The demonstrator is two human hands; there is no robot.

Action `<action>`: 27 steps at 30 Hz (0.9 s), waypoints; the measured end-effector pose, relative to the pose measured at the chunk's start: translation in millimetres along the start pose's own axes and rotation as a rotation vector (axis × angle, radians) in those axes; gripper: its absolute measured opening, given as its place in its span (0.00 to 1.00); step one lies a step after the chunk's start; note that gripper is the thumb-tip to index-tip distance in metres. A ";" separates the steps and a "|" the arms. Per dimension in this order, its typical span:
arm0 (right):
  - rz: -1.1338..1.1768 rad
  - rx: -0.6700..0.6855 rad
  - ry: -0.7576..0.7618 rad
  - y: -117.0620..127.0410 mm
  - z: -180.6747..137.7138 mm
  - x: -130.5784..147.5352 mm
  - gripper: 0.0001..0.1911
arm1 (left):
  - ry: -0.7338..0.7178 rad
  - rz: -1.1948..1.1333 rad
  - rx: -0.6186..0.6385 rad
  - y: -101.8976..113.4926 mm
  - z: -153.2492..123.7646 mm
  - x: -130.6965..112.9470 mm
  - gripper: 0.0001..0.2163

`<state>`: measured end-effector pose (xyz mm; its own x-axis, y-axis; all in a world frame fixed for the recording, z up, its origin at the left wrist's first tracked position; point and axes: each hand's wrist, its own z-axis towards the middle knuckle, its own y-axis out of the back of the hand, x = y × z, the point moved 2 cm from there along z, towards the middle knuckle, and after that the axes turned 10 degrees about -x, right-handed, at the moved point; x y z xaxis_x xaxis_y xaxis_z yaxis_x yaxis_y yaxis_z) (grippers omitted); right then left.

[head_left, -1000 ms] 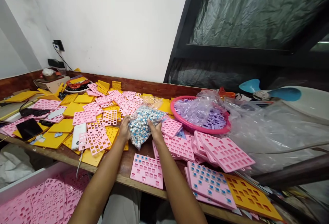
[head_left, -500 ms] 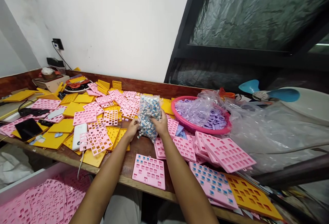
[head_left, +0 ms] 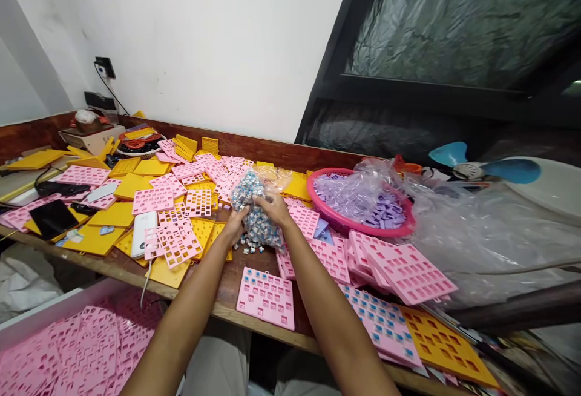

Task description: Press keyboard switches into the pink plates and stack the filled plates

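Note:
A clear plastic bag of small blue-and-white keyboard switches (head_left: 263, 229) is tilted over the table, its loose plastic end at the upper right. My left hand (head_left: 234, 226) grips the bag's left side low down, fingers partly hidden. My right hand (head_left: 272, 208) is closed on the bag's upper right part. Several loose switches (head_left: 252, 249) lie on the wood just below the bag. Nearer to me lies a pink plate with square holes (head_left: 267, 300); blue switches sit in a few holes along its top left.
Pink and yellow plates cover the left side, with a white power bank (head_left: 144, 234) among them. On the right are a pink basket of purple pieces (head_left: 318, 205), stacked pink plates (head_left: 411, 266) and a switch-filled plate (head_left: 381, 323). A bin of pink plates (head_left: 68, 347) stands lower left.
The bag has gone from upright to tilted, its switch-filled top leaning left. More loose switches lie beneath it. My right hand has shifted left toward my left hand.

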<state>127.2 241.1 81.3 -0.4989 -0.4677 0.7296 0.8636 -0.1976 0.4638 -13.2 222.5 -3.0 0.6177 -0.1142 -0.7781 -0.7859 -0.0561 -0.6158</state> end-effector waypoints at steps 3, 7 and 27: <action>-0.105 0.068 0.092 -7.7 5.5 5.1 0.20 | 0.034 -0.045 0.043 -4.2 1.8 5.4 0.23; -0.257 0.145 0.125 -23.4 10.4 9.8 0.20 | 0.143 0.000 0.001 -1.7 3.9 3.7 0.19; -0.528 0.112 0.098 23.0 -30.5 17.1 0.15 | -0.048 -0.121 -0.098 11.3 10.6 -10.0 0.23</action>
<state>140.8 202.3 89.1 -0.8488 -0.4087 0.3354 0.4817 -0.3364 0.8092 -28.0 233.5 -3.5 0.7066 -0.0536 -0.7056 -0.7032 -0.1638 -0.6919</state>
